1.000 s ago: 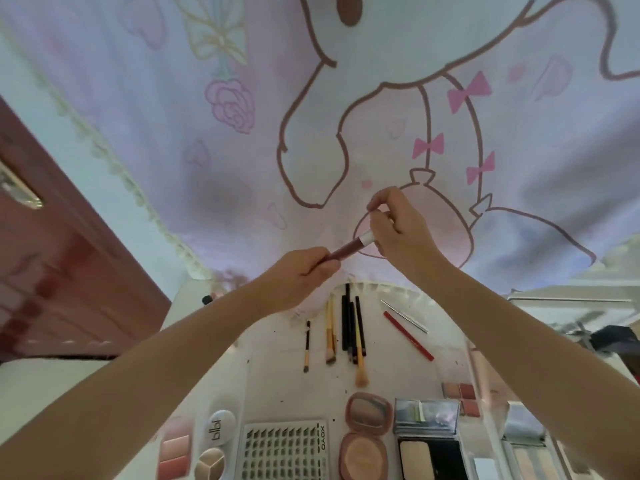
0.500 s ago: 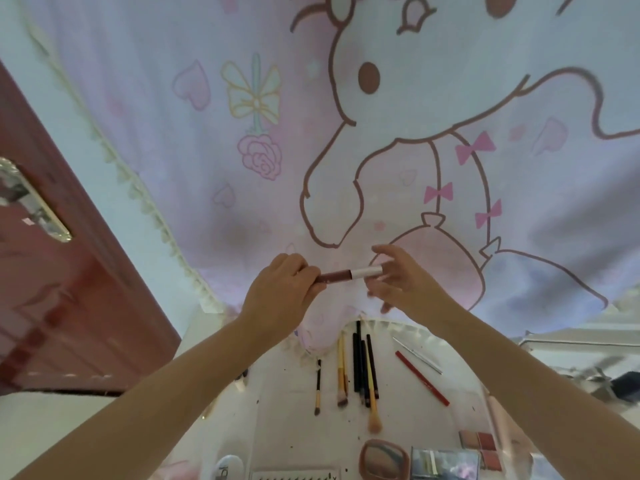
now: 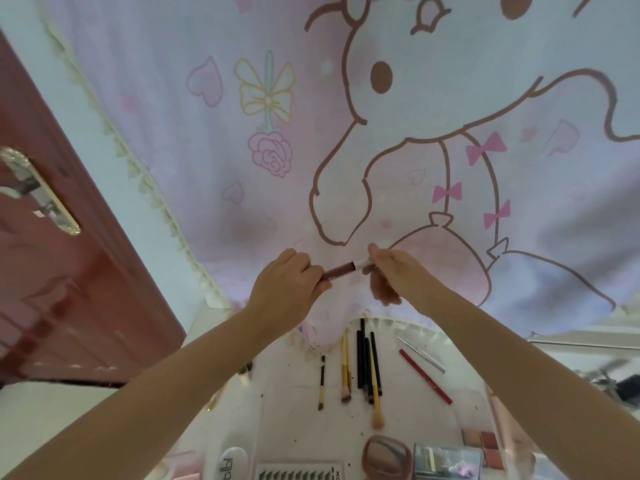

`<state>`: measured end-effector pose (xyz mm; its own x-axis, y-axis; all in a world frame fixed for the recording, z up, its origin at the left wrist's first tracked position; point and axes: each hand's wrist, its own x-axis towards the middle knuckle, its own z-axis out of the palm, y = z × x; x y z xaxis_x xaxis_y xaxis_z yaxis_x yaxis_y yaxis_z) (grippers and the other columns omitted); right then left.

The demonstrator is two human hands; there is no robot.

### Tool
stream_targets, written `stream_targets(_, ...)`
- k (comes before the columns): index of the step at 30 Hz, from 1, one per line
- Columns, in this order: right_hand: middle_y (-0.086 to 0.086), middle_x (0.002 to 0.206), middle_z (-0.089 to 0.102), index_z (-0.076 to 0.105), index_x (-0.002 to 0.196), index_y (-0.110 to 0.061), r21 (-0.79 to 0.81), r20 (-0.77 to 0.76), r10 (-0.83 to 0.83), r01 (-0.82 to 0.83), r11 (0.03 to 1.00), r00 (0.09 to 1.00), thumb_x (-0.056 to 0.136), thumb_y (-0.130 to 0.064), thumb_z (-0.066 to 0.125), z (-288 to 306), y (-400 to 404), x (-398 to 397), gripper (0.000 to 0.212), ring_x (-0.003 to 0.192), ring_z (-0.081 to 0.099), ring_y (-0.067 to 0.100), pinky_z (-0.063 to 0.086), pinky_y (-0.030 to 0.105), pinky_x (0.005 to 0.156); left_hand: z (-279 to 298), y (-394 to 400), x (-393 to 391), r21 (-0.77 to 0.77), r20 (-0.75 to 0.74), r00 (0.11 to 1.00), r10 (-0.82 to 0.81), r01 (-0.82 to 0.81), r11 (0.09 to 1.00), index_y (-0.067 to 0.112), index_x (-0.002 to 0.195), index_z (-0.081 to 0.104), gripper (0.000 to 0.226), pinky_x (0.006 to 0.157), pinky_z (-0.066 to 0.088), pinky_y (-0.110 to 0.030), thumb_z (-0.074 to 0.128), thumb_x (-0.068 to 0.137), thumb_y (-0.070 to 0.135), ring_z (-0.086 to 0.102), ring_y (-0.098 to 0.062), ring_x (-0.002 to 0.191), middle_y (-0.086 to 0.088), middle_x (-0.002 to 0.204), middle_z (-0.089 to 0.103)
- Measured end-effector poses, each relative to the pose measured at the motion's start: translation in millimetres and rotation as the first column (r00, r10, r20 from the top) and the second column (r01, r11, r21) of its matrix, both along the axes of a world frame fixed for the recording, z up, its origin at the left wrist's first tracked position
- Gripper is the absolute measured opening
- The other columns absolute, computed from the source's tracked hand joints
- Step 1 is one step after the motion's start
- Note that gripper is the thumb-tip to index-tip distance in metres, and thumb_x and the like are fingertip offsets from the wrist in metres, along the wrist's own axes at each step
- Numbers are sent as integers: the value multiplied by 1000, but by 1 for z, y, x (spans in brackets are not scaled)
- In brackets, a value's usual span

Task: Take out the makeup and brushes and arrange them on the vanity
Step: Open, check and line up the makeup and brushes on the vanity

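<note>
Both hands hold one slim lip gloss tube point(image 3: 341, 269) level above the white vanity point(image 3: 291, 420). My left hand point(image 3: 289, 284) grips its dark red body. My right hand point(image 3: 391, 271) pinches its white cap end. Below them several brushes and pencils point(image 3: 363, 368) lie in a row on the vanity, with a small brush point(image 3: 321, 382) to their left, a red pencil point(image 3: 425, 381) and a thin silver stick point(image 3: 420, 354) to their right. Compacts point(image 3: 386, 457) and palettes point(image 3: 446, 462) lie along the bottom edge.
A pink cartoon curtain point(image 3: 346, 133) hangs behind the vanity, its hem draped onto the back edge. A red door with a metal handle point(image 3: 38, 192) stands at the left. A lash tray point(image 3: 298, 474) and a white oval case point(image 3: 232, 464) sit at the bottom.
The tube has tipped from slanted to nearly level between my hands. My view has tilted up, so the hands and vanity sit lower in frame.
</note>
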<state>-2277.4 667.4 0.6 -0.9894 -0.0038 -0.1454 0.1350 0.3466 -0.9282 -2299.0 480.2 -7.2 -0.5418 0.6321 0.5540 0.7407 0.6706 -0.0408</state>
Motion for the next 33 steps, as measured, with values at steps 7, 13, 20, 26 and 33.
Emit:
stream_targets(7,0,81,60,56,90,-20,-177,-89,106,-121,977,990,88,7,44,-3,4,-5,30,66,61,9,50,17,51,-4,-7,-4,-15,11,1000,26,-26,1000,8,60,68,21,40,39,-18,85,56,19,50,-16,43,-2,49,55)
stream_targets(13,-7,32,45,54,64,-14,190,-38,66,-57,980,997,95,-32,40,-6,-3,-12,38,27,34,3,32,12,38,-6,-8,-8,-55,-8,1000,-6,5,998,11,59,68,23,41,39,-14,86,52,23,50,-13,43,0,50,57)
stream_targets(20,-6,85,58,52,89,-30,39,-186,111,-106,994,976,87,-3,53,-7,-3,-12,26,71,59,7,51,12,56,-9,-17,-9,-34,66,997,33,-31,999,10,59,68,21,38,44,-17,86,55,20,52,-14,43,0,50,58)
stream_targets(26,-9,36,52,54,66,-16,144,-44,146,-138,980,988,93,-22,46,-12,-13,-12,29,31,41,1,36,11,41,-15,-31,-5,-55,48,998,31,-28,998,13,58,68,21,38,44,-16,86,55,24,52,-12,44,2,51,57)
stream_targets(33,1,60,59,60,78,-16,-47,34,182,-180,982,983,86,-2,54,-28,-31,-18,18,48,56,5,48,16,51,-38,-58,3,-77,177,976,130,-118,990,13,74,69,16,52,43,-17,73,74,29,57,-14,63,0,68,62)
